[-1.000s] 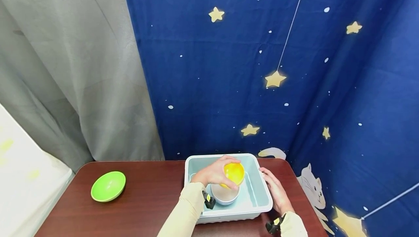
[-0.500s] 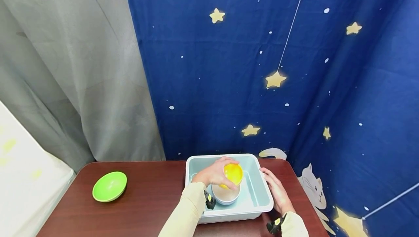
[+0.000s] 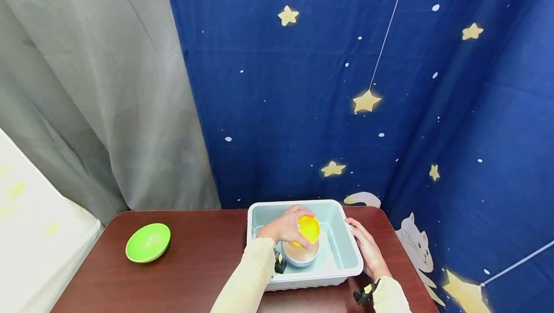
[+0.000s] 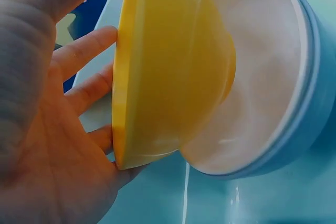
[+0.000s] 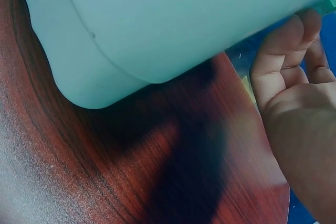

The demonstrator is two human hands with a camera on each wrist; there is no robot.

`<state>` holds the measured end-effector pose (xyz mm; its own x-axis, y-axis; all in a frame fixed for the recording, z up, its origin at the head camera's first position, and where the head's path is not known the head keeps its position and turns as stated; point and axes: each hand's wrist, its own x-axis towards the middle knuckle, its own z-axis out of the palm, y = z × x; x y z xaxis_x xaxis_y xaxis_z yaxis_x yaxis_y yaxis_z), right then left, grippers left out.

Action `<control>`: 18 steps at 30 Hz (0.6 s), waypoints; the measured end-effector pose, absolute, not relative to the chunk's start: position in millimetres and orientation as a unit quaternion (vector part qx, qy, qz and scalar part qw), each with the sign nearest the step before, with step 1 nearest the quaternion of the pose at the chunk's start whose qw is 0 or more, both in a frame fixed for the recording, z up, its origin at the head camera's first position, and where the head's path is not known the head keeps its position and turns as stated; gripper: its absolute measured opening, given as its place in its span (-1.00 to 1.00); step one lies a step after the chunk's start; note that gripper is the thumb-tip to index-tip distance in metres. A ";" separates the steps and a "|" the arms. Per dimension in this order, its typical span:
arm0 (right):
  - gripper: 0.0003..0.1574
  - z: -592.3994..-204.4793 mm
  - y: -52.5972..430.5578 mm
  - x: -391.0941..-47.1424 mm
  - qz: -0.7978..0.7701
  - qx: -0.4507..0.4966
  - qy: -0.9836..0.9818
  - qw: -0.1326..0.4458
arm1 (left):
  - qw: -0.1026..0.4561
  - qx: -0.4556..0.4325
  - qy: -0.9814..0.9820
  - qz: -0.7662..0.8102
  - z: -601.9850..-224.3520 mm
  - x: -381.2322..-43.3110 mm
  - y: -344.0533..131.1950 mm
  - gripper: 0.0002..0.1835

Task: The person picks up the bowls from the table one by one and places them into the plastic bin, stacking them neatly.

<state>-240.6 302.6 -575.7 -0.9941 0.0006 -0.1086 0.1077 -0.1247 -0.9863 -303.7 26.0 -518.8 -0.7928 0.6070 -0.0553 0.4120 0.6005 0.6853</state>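
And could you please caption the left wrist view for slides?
Left hand gripping a yellow bowl, partly hiding a white-lined blue bowl.

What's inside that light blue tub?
At least one white-and-blue bowl. The left hand holds a yellow bowl over it. That hand and sleeve cover part of the tub, so I can't see everything there.

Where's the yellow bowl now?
Head view, low, right of centre: the left hand holds the yellow bowl tilted over the pale bowl in the tub.
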 end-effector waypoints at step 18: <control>-0.44 -575.8 301.5 -240.5 -0.748 0.053 0.661 0.039 | 0.175 0.265 0.886 0.337 -521.2 -296.8 28.8 -0.04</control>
<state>-240.5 301.5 -575.8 -0.9914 0.0110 -0.1303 0.1279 -0.1233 -0.9841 -296.8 28.8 -521.2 -0.7983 0.5879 -0.1306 0.3525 0.6320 0.6901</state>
